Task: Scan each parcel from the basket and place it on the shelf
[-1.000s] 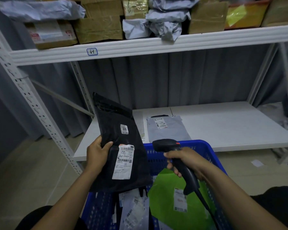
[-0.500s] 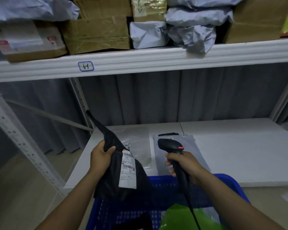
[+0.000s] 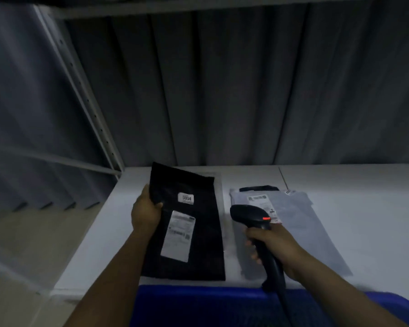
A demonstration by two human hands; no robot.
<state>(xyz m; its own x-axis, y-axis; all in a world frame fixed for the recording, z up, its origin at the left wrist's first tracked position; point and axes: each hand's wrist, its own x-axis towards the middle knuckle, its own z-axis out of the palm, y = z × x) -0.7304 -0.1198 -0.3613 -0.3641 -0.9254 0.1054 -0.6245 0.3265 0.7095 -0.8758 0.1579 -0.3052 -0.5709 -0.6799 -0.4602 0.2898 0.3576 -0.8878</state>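
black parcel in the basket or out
Out: the black parcel lies over the white shelf, beyond the blue basket, left hand gripping its edge.

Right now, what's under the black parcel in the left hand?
The white shelf lies beneath the black parcel, which the left hand grips. A strip of clear wrapping peeks out along its right edge; the rest is covered.

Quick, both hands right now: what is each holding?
Left hand: grips the black parcel by its left edge.
Right hand: grips the scanner.
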